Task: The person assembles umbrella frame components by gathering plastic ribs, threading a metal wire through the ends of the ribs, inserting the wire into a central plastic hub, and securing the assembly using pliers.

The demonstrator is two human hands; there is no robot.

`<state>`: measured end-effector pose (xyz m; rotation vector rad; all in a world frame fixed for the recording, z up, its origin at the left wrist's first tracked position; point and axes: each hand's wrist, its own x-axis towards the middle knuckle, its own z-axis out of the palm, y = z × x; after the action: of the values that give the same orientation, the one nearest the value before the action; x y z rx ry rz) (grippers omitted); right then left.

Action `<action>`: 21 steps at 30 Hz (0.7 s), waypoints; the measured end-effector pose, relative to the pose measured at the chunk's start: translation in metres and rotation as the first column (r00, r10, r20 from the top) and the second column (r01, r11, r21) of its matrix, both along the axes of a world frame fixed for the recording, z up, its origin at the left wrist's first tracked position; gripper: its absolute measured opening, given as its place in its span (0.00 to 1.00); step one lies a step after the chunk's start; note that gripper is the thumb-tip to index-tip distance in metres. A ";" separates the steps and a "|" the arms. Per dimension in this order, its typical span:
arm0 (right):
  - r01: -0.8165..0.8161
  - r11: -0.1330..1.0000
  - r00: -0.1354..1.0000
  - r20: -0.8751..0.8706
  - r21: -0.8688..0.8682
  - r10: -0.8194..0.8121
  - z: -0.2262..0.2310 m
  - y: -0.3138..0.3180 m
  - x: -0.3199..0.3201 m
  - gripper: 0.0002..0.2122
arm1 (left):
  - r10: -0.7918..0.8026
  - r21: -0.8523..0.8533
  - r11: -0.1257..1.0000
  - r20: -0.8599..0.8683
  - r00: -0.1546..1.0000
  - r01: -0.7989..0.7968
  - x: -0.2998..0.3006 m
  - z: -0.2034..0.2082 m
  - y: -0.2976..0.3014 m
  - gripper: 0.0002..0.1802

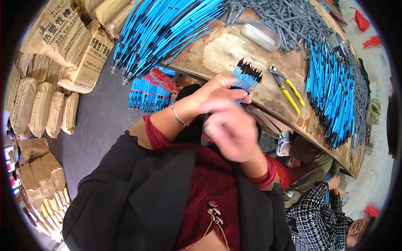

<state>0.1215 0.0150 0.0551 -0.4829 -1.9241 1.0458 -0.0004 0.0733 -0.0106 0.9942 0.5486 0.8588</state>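
At the far left, tan paper sacks (39,106) stand stacked against the dark floor (98,125), closed, so what they contain cannot be told; more sacks (71,39) lean at the upper left; beside them a long sheaf of blue tubes with black tips (161,31) overhangs the edge of the wooden tabletop (222,52); under that edge, bundles of shorter blue pieces tied with red cord (148,92) lie on the floor, which look like finished, bound lots.

In the middle, the left hand (220,94), a thin bracelet at its wrist, closes its grip around a small bunch of blue black-tipped pieces (247,79), held upright just above the tabletop edge, tips fanned upward; the right hand (230,129) sits just below and in front, blurred, fingers curled toward the bunch's lower end; whether its grip pinches anything cannot be told.

Right of the hands, yellow-handled pliers (289,90) lie on the tabletop with their jaws apart; behind them a clear plastic tray (261,35) rests by a heap of grey parts (289,19), its contents unclear; farther right a broad spread of loose blue pieces (331,94) covers the tabletop, with grey ones along its outer edge; at the lower right another person in a checked jacket (314,217) sits low.

Judging by this, the work is partway: some bundles are tied, one bunch is in hand, and the large loose spread is untied.
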 end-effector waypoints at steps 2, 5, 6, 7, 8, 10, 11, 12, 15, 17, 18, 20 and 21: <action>0.289 0.957 0.957 -0.024 0.034 -0.288 0.005 0.013 0.017 0.01 | 0.053 0.022 0.998 -0.038 0.998 -0.052 0.000 0.001 -0.005 0.13; 0.506 0.862 0.862 0.047 -0.031 -0.504 0.017 0.016 0.038 0.01 | 0.123 0.073 0.991 -0.094 0.988 -0.116 0.003 0.003 -0.010 0.12; 0.609 0.791 0.786 0.170 -0.053 -0.594 0.021 0.015 0.044 0.03 | 0.099 0.051 0.994 -0.107 0.989 -0.094 0.003 0.003 -0.010 0.12; 0.616 0.786 0.782 0.168 -0.053 -0.601 0.019 0.014 0.050 0.03 | 0.077 0.029 0.997 -0.120 0.990 -0.074 0.002 0.004 -0.010 0.12; 0.626 0.778 0.757 0.202 0.045 -0.621 0.014 0.014 0.055 0.03 | 0.056 0.006 0.998 -0.133 0.990 -0.056 0.002 0.004 -0.010 0.12; 0.618 0.749 0.702 0.262 0.238 -0.662 0.006 0.016 0.060 0.02 | 0.069 0.000 0.998 -0.117 0.991 -0.069 0.005 0.006 -0.010 0.12; 0.619 0.750 0.703 0.263 0.233 -0.661 0.004 0.017 0.059 0.02 | 0.089 -0.009 0.996 -0.102 0.991 -0.090 0.005 0.005 -0.010 0.12; 0.569 0.797 0.771 0.208 0.201 -0.602 0.003 0.019 0.057 0.02 | 0.110 -0.019 0.993 -0.088 0.990 -0.113 0.005 0.005 -0.010 0.12; 0.461 0.878 0.875 0.101 0.127 -0.474 -0.006 0.017 0.045 0.02 | 0.164 -0.045 0.985 -0.052 0.985 -0.167 0.009 0.008 -0.009 0.12; 0.093 0.937 0.910 -0.352 -0.336 -0.217 -0.022 0.017 0.025 0.02 | 0.174 -0.050 0.983 -0.029 0.984 -0.176 0.012 0.010 -0.007 0.12; 0.043 0.925 0.931 -0.322 -0.377 -0.175 -0.036 0.012 0.016 0.03 | 0.132 -0.094 0.987 0.002 0.991 -0.131 0.007 0.008 -0.007 0.12; -0.175 0.858 0.934 -0.357 -0.483 -0.010 -0.040 -0.006 0.000 0.03 | 0.032 -0.168 0.986 0.083 0.996 -0.017 0.002 0.010 -0.005 0.12; -0.358 0.770 0.892 -0.437 -0.528 0.115 -0.037 -0.018 -0.008 0.03 | 0.036 -0.164 0.986 0.081 0.996 -0.023 0.002 0.006 -0.005 0.12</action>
<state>0.1133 -0.0033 0.0180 -0.3346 -1.2956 1.7990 0.0012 0.0678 -0.0046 0.7995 0.5540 0.8640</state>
